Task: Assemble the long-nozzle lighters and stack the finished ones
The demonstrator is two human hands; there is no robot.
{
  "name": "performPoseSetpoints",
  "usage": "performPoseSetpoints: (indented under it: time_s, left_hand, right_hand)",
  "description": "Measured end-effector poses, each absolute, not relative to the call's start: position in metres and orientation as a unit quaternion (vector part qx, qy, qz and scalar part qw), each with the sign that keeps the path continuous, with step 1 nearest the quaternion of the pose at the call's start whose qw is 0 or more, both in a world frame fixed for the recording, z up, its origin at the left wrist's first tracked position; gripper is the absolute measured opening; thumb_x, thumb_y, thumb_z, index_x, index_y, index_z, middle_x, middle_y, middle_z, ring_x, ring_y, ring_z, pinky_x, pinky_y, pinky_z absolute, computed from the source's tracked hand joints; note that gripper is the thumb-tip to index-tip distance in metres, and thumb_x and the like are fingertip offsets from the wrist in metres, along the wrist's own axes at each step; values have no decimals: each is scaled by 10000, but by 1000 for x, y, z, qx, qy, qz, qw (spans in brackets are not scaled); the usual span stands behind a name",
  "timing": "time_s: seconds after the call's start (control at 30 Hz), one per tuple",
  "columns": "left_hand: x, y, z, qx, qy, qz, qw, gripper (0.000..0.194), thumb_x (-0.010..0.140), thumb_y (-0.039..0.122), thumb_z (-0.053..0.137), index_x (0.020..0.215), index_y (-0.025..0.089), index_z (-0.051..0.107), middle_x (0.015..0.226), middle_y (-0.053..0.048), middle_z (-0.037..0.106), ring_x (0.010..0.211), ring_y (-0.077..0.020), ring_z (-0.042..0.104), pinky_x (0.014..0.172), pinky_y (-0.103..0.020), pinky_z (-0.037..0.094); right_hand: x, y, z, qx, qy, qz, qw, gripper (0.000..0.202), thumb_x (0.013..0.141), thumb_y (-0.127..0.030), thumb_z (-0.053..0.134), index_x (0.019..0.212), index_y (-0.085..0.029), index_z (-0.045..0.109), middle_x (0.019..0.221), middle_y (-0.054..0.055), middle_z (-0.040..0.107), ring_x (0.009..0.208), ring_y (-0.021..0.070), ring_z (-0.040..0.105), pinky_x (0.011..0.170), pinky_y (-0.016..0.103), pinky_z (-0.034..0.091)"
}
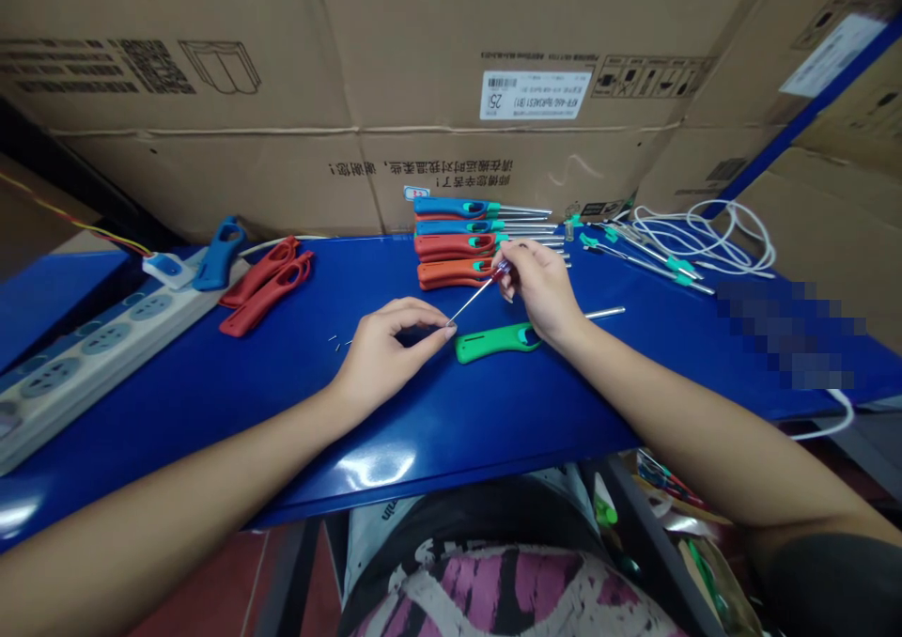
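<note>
My right hand (539, 289) grips a thin screwdriver (471, 302) by its small dark red handle, and the shaft slants down to the left. At its tip, the thumb and fingertips of my left hand (395, 346) come together in a pinch; whatever sits between them is too small to make out. Under my right hand lies a green long-nosed lighter (491, 343), its metal tube poking out to the right past my wrist. Several tiny screws (337, 347) rest on the blue table left of my left hand.
Stacked blue, red and orange lighters (451, 244) lie behind my hands. Blue and red handle shells (264, 289) sit beside a white power strip (105, 341). Metal tubes with teal parts (655, 263) and a coiled white cable (739, 233) lie right. Cardboard (282, 177) stands behind.
</note>
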State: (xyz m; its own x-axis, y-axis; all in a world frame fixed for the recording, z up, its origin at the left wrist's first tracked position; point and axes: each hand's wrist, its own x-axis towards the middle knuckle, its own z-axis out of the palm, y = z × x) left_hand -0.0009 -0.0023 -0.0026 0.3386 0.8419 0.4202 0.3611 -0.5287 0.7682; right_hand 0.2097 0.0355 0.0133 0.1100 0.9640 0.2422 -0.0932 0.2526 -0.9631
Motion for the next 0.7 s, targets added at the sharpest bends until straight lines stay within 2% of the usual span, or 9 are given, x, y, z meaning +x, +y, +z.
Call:
performPoseSetpoints:
  time_s: [0.23,0.43,0.57,0.63,0.7]
  left_hand:
    - [-2,-2,-4,770,388,423,278,99,860,298,727,862,211,774,935,-50,750,903,-192,695,877,-345,546]
    - [-3,-1,-6,776,392,411,273,83,851,288,737,834,218,777,931,-45,753,905,-198,694,883,-362,537]
    - [-2,-3,-4,799,381,397,245,76,857,279,732,821,225,771,926,-35,758,903,-200,688,875,-369,522]
    - [-1,-5,-2,812,370,392,224,72,863,268,725,820,228,767,921,-28,760,891,-197,686,870,-368,515]
    - [-1,-8,0,818,364,392,209,64,863,263,723,825,232,764,925,-24,760,885,-196,686,871,-372,511]
  right_hand:
    - [212,32,18,-418,-548,404,601,335,851,-477,663,669,-201,613,516,-53,513,429,64,444,409,215,331]
    - [214,27,25,-397,-609,350,591,423,848,-586,656,675,-207,584,612,-34,582,500,76,478,474,231,375]
    - [216,17,32,-367,-726,270,515,348,939,-504,590,760,-206,622,680,-19,635,595,99,538,611,256,436]
    - [214,11,35,-351,-760,266,478,303,965,-458,567,806,-208,633,728,-12,660,625,104,562,633,258,440]
    - [211,6,36,-351,-761,261,479,290,977,-439,552,812,-213,628,735,-11,660,628,107,573,620,256,438]
